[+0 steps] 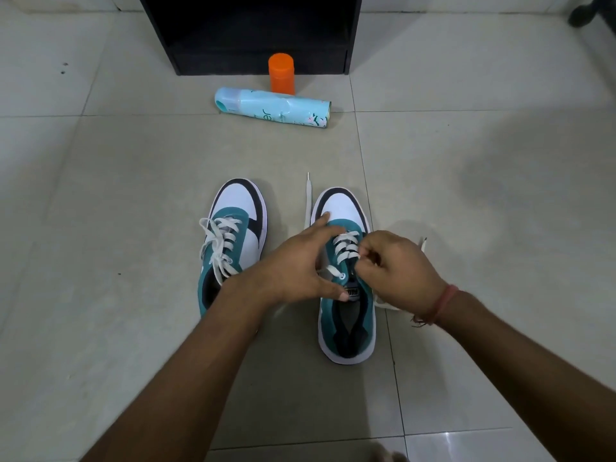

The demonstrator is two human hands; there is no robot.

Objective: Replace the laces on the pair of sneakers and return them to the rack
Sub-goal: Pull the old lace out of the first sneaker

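Note:
Two teal, white and black sneakers stand side by side on the tiled floor, toes pointing away from me. The left sneaker [233,235] is laced with a white lace tied loosely. The right sneaker [346,285] is partly laced with a white lace [346,248]; one loose end [308,198] trails forward along its left side, and another end shows behind my right hand. My left hand [296,265] rests on the shoe's left side, fingers spread, thumb on the tongue label. My right hand [396,268] pinches the lace at the right eyelets.
A black shoe rack [253,35] stands ahead on the floor. In front of it an orange-capped bottle [281,73] stands upright, and a light-blue spray can [271,108] lies on its side. A dark object [593,11] sits at the top right corner.

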